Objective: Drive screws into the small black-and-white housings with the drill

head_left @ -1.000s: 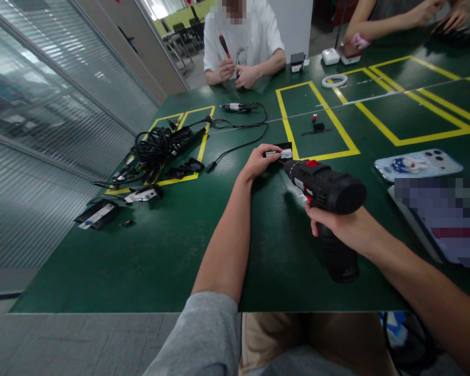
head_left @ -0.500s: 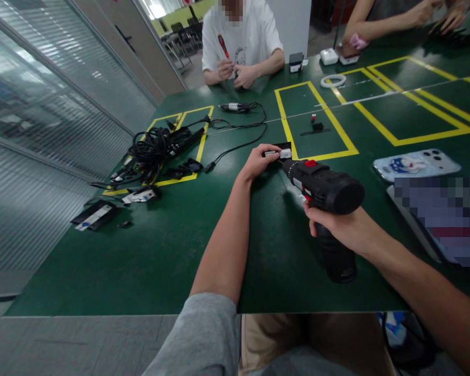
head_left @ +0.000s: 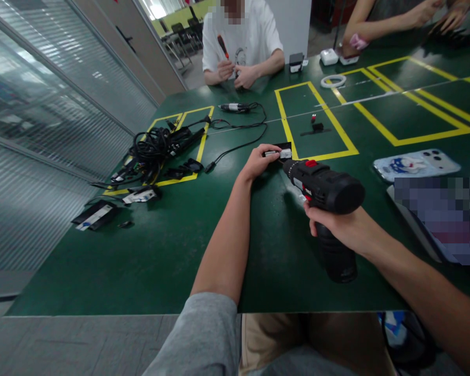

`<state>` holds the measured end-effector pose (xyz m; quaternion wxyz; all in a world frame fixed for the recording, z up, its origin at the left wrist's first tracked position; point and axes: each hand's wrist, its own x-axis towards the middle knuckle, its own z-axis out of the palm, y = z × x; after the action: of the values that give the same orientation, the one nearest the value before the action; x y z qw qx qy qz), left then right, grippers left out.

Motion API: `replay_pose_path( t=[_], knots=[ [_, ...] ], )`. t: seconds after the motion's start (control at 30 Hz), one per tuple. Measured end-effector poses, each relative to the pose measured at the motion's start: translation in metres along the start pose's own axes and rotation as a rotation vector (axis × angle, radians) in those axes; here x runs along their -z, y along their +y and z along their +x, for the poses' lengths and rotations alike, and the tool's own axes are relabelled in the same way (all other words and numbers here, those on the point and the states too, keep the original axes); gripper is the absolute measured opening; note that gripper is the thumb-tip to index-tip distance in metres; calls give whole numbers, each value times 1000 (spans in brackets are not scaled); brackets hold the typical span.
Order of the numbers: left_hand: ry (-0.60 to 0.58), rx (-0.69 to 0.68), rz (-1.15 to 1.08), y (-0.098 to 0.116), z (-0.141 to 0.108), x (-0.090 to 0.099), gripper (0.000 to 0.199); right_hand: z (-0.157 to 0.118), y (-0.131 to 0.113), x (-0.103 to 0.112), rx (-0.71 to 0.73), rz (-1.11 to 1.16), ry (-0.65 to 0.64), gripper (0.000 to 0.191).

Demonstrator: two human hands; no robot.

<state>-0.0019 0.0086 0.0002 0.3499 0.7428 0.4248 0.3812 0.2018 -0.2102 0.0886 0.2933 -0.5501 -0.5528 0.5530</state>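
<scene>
My right hand (head_left: 332,225) is wrapped round the grip of a black cordless drill (head_left: 323,185) with red switches. Its chuck points away from me, to the left, and the bit's tip meets the near edge of a small black case with a white label (head_left: 285,153). On that case my left hand (head_left: 261,159) rests with fingers bent, holding it against the green table (head_left: 203,250). My palm and fingers cover the left part of the case. Whether the bit sits in a screw is too small to tell.
Tangled black cables (head_left: 152,149) lie at the left, near an opened black box (head_left: 96,214). A phone (head_left: 417,164) lies at the right above a blurred flat object (head_left: 442,219). Across the table a person in a white shirt (head_left: 243,42) holds a screwdriver (head_left: 222,46). A tape roll (head_left: 332,81) lies beyond.
</scene>
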Motion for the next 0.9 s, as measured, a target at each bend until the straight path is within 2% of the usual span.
replay_pose_path(
  t=[0.27,0.9],
  knots=[
    [1,-29,-19,-3,2,0,26,1,-2,-2,-17,4,34,7],
    [-12,-31,-18,1,0,1,25,1,1,-1,3,15,22,8]
  ],
)
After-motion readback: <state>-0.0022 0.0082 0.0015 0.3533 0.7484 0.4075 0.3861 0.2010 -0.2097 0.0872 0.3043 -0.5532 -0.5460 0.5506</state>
